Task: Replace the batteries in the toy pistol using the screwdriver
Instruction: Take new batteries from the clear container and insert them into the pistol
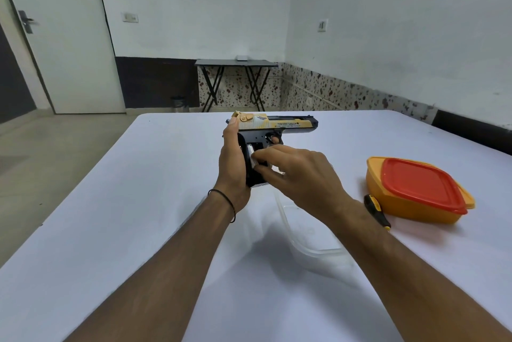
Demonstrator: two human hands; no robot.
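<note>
The toy pistol (279, 124) is held up above the table, toward 12 o'clock of the white surface, barrel pointing to 3 o'clock. The left hand (232, 164) wraps the back of the black grip, thumb up along the gold slide. The grip's side stands open with no cover on it, and a white battery (251, 154) shows inside. The right hand (304, 172) reaches in from 4 o'clock, thumb and forefinger narrowed onto that battery, the other fingers loosely curled.

With the cover off, the unscrewing looks done. Whether this cell is an old one coming out or a fresh one going in cannot be told. Closing the cover and driving its screw are still left.

The screwdriver (376, 211), black and yellow, lies unused at 4 o'clock of the pistol, touching a yellow container (401, 208) with a red lid (421, 183). A clear plastic tray (313, 233) sits under the right forearm.

The table (138, 203) is covered in plain white. Beyond it, at 12 o'clock, stands a folding table (235, 63) against white walls, and a white door (63, 50) at 10 o'clock.
</note>
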